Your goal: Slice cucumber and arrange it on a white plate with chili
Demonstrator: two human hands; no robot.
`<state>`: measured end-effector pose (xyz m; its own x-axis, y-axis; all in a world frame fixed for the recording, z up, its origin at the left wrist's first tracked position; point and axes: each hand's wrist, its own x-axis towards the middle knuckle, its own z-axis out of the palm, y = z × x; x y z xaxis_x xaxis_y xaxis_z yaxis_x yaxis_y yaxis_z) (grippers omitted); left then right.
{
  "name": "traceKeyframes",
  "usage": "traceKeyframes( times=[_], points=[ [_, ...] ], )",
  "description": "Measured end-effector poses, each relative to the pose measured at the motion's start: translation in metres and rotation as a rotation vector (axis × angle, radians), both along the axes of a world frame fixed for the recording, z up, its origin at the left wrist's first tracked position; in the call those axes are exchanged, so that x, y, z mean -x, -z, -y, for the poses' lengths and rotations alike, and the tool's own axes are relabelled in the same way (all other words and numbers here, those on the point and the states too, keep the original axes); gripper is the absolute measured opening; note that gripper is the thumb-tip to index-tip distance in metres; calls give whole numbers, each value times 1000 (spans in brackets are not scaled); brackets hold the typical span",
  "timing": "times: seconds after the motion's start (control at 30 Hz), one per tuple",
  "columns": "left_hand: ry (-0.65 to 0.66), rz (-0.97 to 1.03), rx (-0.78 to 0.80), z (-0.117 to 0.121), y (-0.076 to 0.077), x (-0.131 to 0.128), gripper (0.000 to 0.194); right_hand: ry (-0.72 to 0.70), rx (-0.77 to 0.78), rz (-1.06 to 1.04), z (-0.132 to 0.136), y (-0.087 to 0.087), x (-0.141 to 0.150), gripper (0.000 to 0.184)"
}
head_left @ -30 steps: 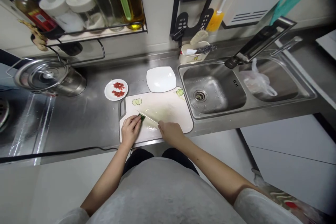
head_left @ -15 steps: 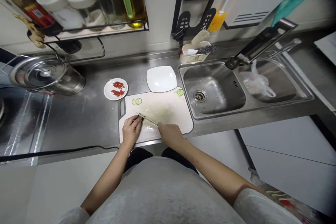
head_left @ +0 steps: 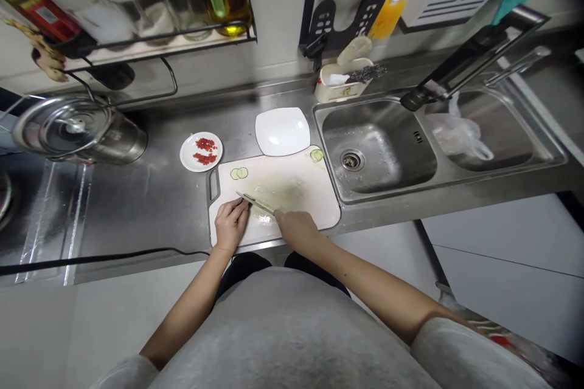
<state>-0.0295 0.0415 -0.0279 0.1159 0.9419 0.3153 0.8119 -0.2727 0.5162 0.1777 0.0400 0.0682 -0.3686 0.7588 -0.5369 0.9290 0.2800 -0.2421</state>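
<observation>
My right hand (head_left: 297, 230) is closed round the handle of a knife (head_left: 258, 202), its blade pointing left and slightly away from me. Beside the blade tip, the fingers of my left hand (head_left: 230, 223) are bent and pressed down on a small green cucumber piece, mostly hidden by the fingers and blade. Both hands work over a white cutting board (head_left: 314, 194) with wet, greenish marks. Two overlapping cucumber slices (head_left: 239, 173) lie at its upper left. More cucumber slices (head_left: 316, 155) sit in its upper right corner.
A white plate with chopped red bits (head_left: 184, 152) stands left of the board, and a white square dish (head_left: 283, 132) touches its back edge. To the right is a double sink (head_left: 378, 158) with a faucet (head_left: 438, 85). A steel pot (head_left: 118, 140) stands at the far left.
The view has shifted slightly, so the sink and shelf appear displaced. Both hands and the knife keep nearly the same place on the board.
</observation>
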Motion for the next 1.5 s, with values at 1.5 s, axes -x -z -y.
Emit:
traceKeyframes(
  times=[1.5],
  points=[
    [48, 30, -94, -4, 3, 0, 20, -43, 53, -69, -26, 14, 12, 27]
  ],
)
